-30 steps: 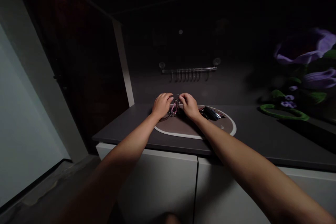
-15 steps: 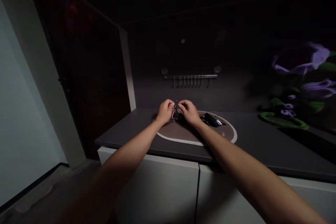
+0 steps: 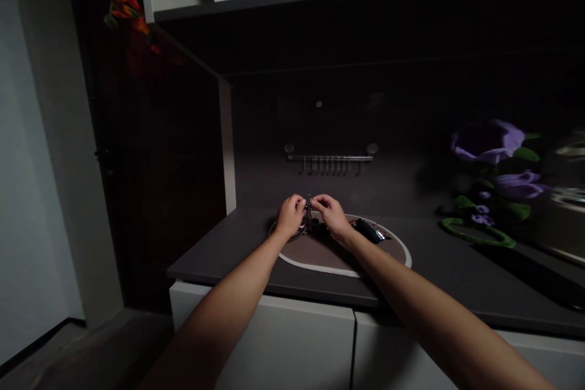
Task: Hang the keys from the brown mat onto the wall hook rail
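Metal trinket (image 3: 309,212) sits between the left hand (image 3: 289,217) and right hand (image 3: 333,217), fingers of both seemingly pinching it over the brown mat (image 3: 315,256); a weak pinch could let it drop

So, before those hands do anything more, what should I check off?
1. Left grip firmly on the small metal item: cannot tell; the fingertips are close to it, contact unclear.
2. Right grip firmly on that item: cannot tell, for the same reason.
3. Rounded mat lying on the counter: ok.
4. Black item lying on the mat, beyond the fingertips: ok.
5. Light good enough to see small details: not ok, dim.
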The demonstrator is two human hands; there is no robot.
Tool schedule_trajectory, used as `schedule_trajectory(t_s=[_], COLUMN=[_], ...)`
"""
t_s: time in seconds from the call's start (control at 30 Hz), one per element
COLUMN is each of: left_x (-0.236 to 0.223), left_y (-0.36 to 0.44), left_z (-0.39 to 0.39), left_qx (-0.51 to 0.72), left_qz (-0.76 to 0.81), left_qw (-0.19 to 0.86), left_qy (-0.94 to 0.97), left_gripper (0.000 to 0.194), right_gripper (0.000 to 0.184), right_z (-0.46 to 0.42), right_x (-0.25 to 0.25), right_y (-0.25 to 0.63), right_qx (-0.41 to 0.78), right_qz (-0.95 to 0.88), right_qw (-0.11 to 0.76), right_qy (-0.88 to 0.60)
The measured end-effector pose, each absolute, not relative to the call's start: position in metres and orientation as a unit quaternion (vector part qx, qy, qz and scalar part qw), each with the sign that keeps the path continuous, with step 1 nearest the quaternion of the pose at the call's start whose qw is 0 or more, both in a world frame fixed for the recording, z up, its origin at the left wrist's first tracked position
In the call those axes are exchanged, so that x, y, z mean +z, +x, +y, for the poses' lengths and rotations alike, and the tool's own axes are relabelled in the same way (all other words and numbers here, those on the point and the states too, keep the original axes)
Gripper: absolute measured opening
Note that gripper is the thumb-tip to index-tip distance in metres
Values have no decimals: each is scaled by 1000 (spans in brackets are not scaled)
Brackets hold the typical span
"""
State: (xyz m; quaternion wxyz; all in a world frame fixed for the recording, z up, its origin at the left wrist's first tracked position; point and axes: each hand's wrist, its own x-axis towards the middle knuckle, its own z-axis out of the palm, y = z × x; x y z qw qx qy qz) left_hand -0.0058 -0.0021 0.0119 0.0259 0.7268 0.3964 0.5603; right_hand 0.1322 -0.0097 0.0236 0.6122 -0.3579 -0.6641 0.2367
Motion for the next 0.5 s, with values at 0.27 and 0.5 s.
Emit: schedule_trajectory(t_s=[0.27,0.5], left_x=[14,14], left_y=[-21,-23], left_z=[2,0], left_qx=[545,499], left_qz=[482,532], left_qw=[-53,-75], left_qy=[684,680], left_gripper=[28,31], right_gripper=[15,5], right_z=[14,50], right_x=[58,90], right_y=[120,104], right_qx=[320,335], right_qz=[-581,-524], right_qw=[651,677], right_qy=[-368,-394])
